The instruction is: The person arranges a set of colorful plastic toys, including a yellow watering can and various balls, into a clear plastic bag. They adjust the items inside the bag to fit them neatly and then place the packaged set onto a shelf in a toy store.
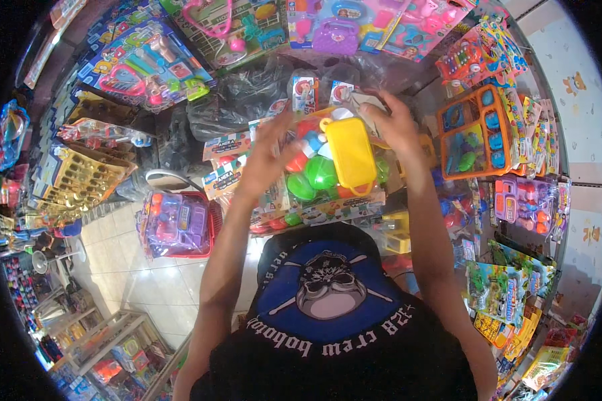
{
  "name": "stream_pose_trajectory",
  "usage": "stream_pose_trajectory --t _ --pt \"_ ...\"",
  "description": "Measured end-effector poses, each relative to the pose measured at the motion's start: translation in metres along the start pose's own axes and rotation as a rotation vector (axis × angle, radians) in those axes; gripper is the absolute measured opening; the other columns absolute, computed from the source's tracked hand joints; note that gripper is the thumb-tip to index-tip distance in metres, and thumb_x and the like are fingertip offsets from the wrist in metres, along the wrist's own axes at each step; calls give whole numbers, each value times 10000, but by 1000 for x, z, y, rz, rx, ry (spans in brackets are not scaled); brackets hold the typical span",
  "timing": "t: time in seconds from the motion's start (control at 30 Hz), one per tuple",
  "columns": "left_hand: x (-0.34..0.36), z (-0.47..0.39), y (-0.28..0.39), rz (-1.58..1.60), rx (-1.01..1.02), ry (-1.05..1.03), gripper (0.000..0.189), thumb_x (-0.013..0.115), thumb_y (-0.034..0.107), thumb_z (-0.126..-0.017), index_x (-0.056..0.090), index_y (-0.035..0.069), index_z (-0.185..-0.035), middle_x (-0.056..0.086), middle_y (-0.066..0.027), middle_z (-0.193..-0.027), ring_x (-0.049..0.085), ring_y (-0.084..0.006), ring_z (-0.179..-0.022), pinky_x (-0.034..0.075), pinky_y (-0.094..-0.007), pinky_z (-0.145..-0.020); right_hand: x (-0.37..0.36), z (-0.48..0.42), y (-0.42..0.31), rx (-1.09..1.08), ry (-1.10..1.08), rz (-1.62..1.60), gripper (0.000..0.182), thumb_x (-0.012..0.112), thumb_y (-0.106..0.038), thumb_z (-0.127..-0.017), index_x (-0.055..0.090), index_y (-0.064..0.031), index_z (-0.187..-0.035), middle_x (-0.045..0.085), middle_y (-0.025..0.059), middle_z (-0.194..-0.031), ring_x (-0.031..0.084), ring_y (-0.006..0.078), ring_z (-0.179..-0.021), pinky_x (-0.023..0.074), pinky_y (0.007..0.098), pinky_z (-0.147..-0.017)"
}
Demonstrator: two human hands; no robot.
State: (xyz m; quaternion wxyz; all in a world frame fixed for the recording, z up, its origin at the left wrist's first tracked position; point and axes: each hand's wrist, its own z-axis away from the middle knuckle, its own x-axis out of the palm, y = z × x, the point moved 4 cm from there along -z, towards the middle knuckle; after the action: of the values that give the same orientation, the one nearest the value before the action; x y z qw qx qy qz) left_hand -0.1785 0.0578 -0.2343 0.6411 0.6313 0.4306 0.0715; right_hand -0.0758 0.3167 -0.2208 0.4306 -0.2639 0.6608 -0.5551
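Observation:
In front of me a clear bag of plastic toys (321,173) holds green, red and white pieces and a yellow plastic case (351,153). My left hand (270,155) is over the bag's left side with its fingers spread and nothing visible in it. At the upper right of the yellow case, my right hand (394,123) has its fingers bent around a crumpled, whitish packet or piece of film (368,108). Just beyond the hands stand small packs with printed cards (305,93). More bagged toys with printed header cards (226,146) lie under and beside my left hand.
Carded toy sets (145,65) hang across the far side. A red basket (213,225) with a bagged purple toy (178,223) stands at the left. At the right hang an orange-framed toy set (474,133) and several packs. Black plastic bags (231,100) lie behind the toys.

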Motion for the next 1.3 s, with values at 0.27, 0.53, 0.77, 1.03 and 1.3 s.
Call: stream_pose_trajectory --t 0.27,0.53,0.77,1.03,1.3 --pt "-41 -17 -85 -637 -232 -22 362 659 277 -948 672 138 -1282 664 -114 -1297 572 -309 -1233 367 -455 -1050 -2 0 1 194 -159 -21 378 722 -216 -917 682 7 -1219 729 93 -1052 643 133 -939 504 315 -850" --pt "-71 -31 -63 -470 -216 -68 244 658 317 -932 737 172 -1111 753 -30 -1015 660 -251 -1081 310 -483 -970 -8 6 -12 129 -116 -62 405 720 -202 -903 664 23 -1235 719 94 -1077 645 134 -944 508 294 -834" --pt "-127 -13 57 -430 -36 129 157 734 119 -877 763 96 -1029 737 -87 -1066 678 -256 -1037 421 -403 -973 -47 32 -82 -55 -51 31 383 700 -124 -897 647 27 -1245 698 65 -1124 631 136 -1029 496 294 -920" --pt "-102 40 111 -735 183 332 157 834 156 -753 767 181 -892 677 56 -1200 525 -248 -1244 293 -445 -1058 -71 63 -66 -162 -13 121 441 699 6 -825 644 -29 -1261 686 56 -1183 625 153 -1111 478 309 -987" --pt "-17 157 11 -674 64 286 151 894 164 -694 745 151 -713 646 45 -1239 445 -274 -1207 311 -452 -1039 -34 137 0 102 -238 136 486 693 68 -782 633 -43 -1252 663 87 -1199 625 192 -1147 488 328 -992"
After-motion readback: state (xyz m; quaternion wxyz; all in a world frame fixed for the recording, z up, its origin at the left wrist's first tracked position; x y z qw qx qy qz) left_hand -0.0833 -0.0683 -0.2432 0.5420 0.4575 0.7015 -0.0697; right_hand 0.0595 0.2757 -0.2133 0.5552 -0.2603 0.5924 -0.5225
